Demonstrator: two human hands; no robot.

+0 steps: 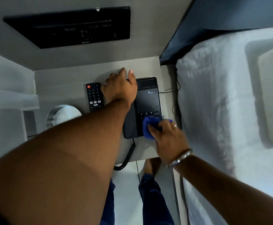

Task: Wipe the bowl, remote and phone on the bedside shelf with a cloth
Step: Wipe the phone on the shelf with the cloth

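Now I'm wiping phone (146, 101) keypad: right hand (166, 135) grips cloth (148, 127), left hand (121, 86) steadies handset. Next, remote (94, 96) & bowl (62, 115).

A white bed (213, 111) lies beside a black wall panel (71, 28).

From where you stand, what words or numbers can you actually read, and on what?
"BEETEL": brand on the black phone.
"1", "2", "3": phone keypad's top row; lower keys hidden by the blue cloth.
Remote: number keys and labels too small to read.
Wall panel: small logo, unreadable.
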